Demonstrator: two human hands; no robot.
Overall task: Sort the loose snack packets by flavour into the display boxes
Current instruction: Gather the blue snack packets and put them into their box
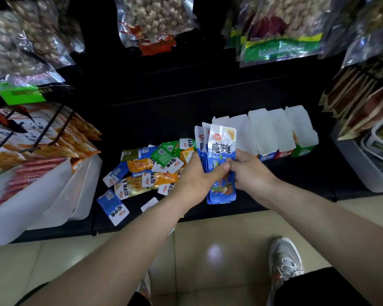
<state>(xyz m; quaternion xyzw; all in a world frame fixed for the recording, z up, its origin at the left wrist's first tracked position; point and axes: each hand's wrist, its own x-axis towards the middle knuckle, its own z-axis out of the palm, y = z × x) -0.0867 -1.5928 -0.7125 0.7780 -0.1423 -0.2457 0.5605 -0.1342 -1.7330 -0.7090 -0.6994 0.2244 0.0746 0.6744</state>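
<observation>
Twelve o'clock from the hands, I've got bare black shelf (164, 120) running open to the back. Nine o'clock, the loose packet pile (150, 171) covers the shelf, and white tubs (60, 191) wall off that side. The blue packets (221, 149), upright in the left hand (197, 180) and right hand (252, 173), screen the nearest of the display boxes (274, 133), a tight row at two o'clock. Three o'clock, I see open shelf up to the white bin (358, 173). Hanging bags (153, 18) crowd overhead.
</observation>
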